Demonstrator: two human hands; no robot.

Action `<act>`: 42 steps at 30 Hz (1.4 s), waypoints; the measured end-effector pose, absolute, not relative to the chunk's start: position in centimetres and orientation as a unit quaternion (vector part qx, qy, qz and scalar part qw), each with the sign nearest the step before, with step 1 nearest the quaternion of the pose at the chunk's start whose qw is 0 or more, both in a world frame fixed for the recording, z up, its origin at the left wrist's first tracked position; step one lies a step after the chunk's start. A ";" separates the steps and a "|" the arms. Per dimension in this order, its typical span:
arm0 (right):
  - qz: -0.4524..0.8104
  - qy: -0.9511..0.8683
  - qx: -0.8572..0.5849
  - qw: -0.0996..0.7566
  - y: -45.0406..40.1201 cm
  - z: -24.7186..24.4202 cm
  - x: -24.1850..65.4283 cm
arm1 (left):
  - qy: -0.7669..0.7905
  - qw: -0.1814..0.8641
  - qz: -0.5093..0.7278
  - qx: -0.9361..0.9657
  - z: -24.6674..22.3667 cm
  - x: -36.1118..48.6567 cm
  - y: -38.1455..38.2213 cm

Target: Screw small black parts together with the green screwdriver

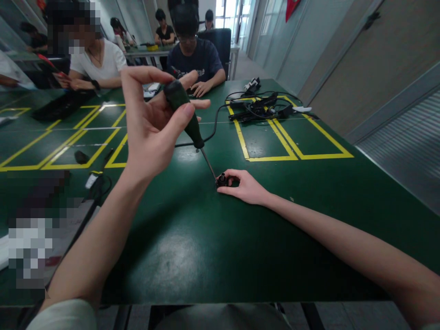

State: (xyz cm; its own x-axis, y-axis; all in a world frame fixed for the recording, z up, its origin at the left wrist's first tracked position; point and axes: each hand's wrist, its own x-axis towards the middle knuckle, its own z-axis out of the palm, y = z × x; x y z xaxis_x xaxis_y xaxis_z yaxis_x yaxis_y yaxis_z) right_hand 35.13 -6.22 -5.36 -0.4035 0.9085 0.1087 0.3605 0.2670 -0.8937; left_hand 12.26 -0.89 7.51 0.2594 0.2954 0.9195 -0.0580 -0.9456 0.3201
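A screwdriver with a dark green handle and thin metal shaft slants down to the right. My left hand grips its handle, with the thumb on the side, the index finger bent over the top end and other fingers partly stretched behind. The shaft's tip meets the left side of a small black part on the green table. My right hand pinches that part between thumb and fingers, resting low at the tabletop. A short metallic cylinder stands up from the part.
Black cables and parts lie across yellow tape outlines at the back right. A small black object and a tagged cable are on the left. Across the table sit a person in dark blue and one in white.
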 end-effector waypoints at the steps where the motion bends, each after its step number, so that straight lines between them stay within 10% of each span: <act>1: 0.419 -0.725 -0.437 0.327 -6.2 -5.3 35.1 | 0.081 0.148 0.597 0.784 7.5 12.0 -0.7; 13: 0.411 -0.731 -0.439 0.323 -6.3 -5.3 35.2 | 0.165 0.017 0.701 0.694 7.6 12.2 -0.9; 42: 0.412 -0.744 -0.424 0.310 -6.0 -5.2 35.5 | 0.210 0.087 0.625 0.746 7.8 10.9 -1.3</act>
State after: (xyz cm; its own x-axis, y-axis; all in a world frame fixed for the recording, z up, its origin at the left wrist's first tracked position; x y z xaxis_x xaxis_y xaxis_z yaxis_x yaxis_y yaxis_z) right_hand 35.53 -5.95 -5.21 -0.4474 0.8873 0.1119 0.3754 0.2999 -0.8770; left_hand 10.90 -1.26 7.79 0.1292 0.4230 0.8969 0.2051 -0.8963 0.3932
